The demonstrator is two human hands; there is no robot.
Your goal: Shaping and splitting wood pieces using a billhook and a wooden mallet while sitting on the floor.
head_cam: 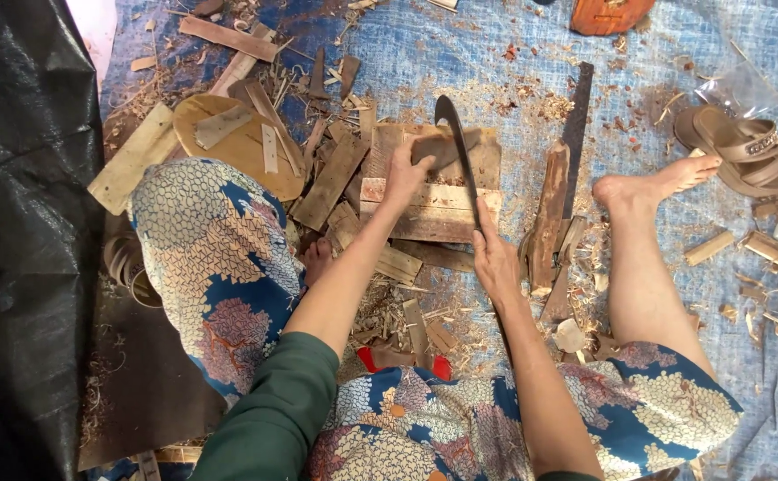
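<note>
My left hand (pixel 407 174) grips a small flat piece of wood (pixel 438 147) and holds it on a wooden chopping block (pixel 433 200) in front of me. My right hand (pixel 494 258) is shut on the handle of a long curved dark blade (pixel 456 142). The blade rises away from me, and its edge lies against the right side of the held piece. Both forearms reach forward between my knees. I sit on the ground in patterned blue trousers.
Wood offcuts, slats and shavings litter a blue tarp (pixel 496 53). A round wooden disc (pixel 237 142) lies left of the block, an upright split log (pixel 549 218) and a saw blade (pixel 578 116) to its right. A brown sandal (pixel 741 147) is beyond my bare right foot (pixel 651 183). Black plastic sheeting (pixel 15 223) covers the left.
</note>
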